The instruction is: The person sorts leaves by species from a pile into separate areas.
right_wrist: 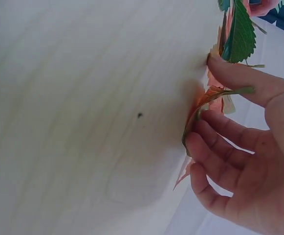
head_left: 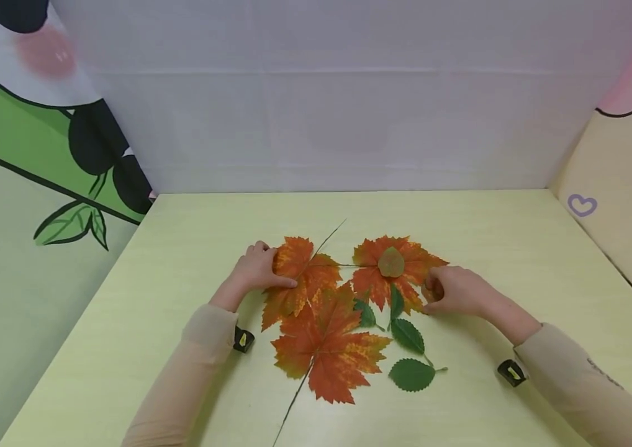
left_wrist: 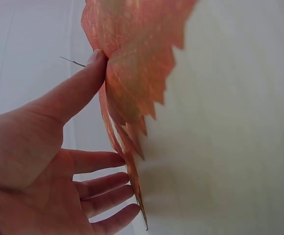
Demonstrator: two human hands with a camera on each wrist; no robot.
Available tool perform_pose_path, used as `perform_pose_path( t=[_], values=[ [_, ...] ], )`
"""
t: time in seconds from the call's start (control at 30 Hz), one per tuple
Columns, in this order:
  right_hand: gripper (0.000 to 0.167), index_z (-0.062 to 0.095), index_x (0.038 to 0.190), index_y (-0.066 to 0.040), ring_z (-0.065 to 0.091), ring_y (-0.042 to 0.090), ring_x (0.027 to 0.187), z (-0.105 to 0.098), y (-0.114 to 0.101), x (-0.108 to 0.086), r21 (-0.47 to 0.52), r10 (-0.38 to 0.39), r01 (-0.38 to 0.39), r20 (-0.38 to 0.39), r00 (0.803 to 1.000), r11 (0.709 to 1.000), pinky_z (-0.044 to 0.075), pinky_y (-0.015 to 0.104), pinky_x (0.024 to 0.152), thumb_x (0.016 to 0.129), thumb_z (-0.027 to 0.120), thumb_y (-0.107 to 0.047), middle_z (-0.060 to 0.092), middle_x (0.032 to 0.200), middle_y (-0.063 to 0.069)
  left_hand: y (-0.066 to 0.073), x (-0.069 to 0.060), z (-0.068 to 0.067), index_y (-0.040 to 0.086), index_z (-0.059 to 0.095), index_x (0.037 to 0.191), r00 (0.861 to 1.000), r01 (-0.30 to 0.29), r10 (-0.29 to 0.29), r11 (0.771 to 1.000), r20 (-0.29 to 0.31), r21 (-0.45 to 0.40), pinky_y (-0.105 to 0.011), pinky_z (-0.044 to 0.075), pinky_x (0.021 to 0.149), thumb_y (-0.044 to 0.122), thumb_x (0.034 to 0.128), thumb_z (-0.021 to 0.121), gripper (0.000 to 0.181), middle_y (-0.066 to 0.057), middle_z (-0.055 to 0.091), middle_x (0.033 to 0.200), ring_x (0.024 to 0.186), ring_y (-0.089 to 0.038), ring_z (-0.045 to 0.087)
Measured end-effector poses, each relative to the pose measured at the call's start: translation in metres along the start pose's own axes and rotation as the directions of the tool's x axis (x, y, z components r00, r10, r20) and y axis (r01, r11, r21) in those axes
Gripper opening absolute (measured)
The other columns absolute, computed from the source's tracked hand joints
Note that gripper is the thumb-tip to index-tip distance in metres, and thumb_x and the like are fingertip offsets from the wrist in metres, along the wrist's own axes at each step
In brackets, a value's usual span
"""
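My left hand (head_left: 260,270) lies at the left side of an orange maple leaf (head_left: 298,257), its thumb across the leaf and its fingers (left_wrist: 105,183) fairly straight along the edge. At the right edge of a second orange maple leaf (head_left: 428,264), my right hand (head_left: 457,290) has its fingers (right_wrist: 220,166) curled round a bent lobe. A small green-brown leaf (head_left: 391,262) lies on that second leaf's middle. Nearest the front is a larger orange maple leaf (head_left: 333,344) with a thin dark stem (head_left: 297,397). Thumb and fingers of the right hand stand apart.
Several toothed green leaves, among them one green leaf (head_left: 411,375), lie in front of the right-hand maple leaf. A pale wooden table (head_left: 98,347) carries everything. Behind it rises a whitish cloth backdrop (head_left: 321,124), with printed panels on both sides.
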State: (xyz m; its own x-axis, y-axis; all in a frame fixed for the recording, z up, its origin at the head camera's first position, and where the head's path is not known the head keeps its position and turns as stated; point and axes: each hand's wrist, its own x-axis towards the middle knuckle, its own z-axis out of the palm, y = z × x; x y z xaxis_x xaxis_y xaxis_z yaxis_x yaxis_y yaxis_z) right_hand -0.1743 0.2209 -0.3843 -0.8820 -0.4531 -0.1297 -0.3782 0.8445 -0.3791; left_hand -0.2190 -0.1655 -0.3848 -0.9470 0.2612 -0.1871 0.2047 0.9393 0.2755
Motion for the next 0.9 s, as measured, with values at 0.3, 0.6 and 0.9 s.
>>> perform_pose_path(
  t=[0.3,0.6,0.9],
  values=[
    [0.025,0.056,0.084,-0.009,0.045,0.01,0.063,-0.006,0.004,-0.003,0.019,-0.048,0.048,-0.032,0.998,0.999,0.039,0.026,0.06,0.07,0.075,-0.017,0.051,0.068,-0.003,-0.002,0.002,0.0,-0.003,0.04,0.133,1.0,0.011,-0.011,0.998,-0.007,-0.056,-0.046,0.039,0.086,0.052,0.0691,0.072,0.09,-0.023,0.038,0.119,0.104,-0.035,0.039],
    [0.01,0.062,0.09,-0.006,0.052,0.011,0.07,-0.014,0.01,-0.01,0.055,-0.023,0.029,-0.113,0.993,0.998,0.044,0.029,0.064,0.081,0.061,-0.008,0.06,0.078,-0.002,0.0,0.002,-0.004,-0.002,0.044,0.129,1.0,-0.003,0.004,0.994,0.002,-0.112,-0.046,0.041,0.087,0.046,0.0695,0.074,0.082,-0.022,0.039,0.118,0.104,-0.034,0.04],
    [0.013,0.062,0.093,-0.005,0.057,0.017,0.073,-0.021,0.027,-0.011,0.038,0.077,-0.071,-0.22,0.972,0.997,0.045,0.034,0.064,0.084,0.056,-0.011,0.065,0.084,0.005,-0.002,0.002,-0.002,-0.001,0.045,0.128,0.999,-0.019,0.026,0.985,0.04,-0.171,-0.045,0.041,0.088,0.039,0.0728,0.074,0.073,-0.019,0.044,0.112,0.099,-0.031,0.046]
  ],
)
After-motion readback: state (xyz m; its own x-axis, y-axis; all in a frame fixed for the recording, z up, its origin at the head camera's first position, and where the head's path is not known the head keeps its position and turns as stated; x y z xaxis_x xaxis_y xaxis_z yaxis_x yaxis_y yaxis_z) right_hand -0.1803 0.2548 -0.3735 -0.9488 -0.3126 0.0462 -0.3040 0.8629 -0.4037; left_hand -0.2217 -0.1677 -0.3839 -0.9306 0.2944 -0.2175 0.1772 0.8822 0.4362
